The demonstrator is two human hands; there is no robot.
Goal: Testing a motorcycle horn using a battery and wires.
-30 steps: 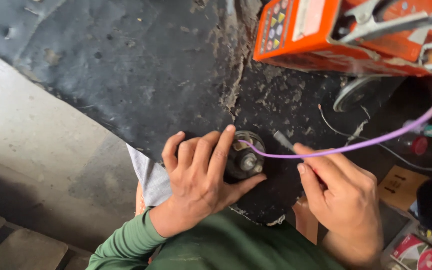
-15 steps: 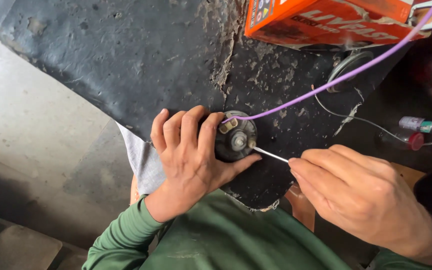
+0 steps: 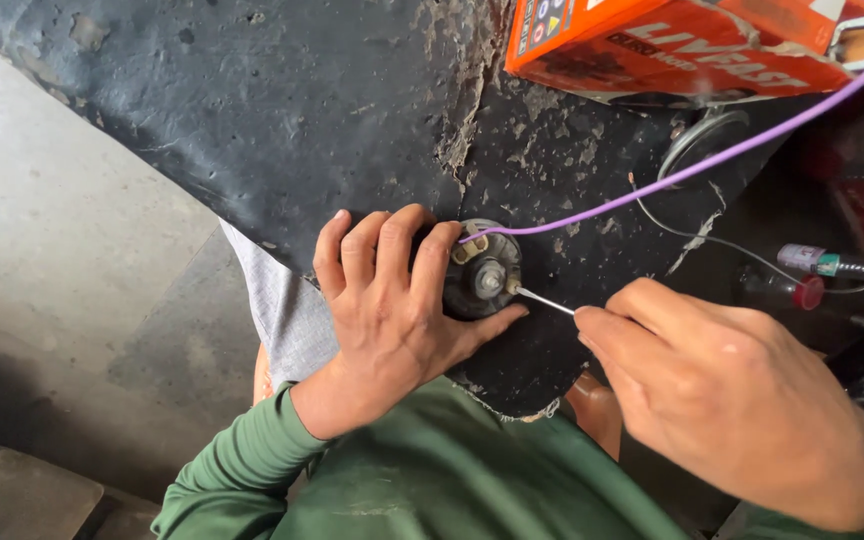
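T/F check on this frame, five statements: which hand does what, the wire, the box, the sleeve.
1. The left hand grips the round metal part. True.
2. The right hand holds a thin metal probe whose tip meets the part. True.
3. The purple wire lies loose, far from the part. False: one end reaches a terminal on the part.
4. The orange box sits between the two hands. False: it sits at the upper right, beyond both.
5. The left sleeve is red. False: it is green.

Round part [image 3: 483, 277] lies on the mat [image 3: 252, 110] (box [image 3: 672, 45] behind), between both hands.
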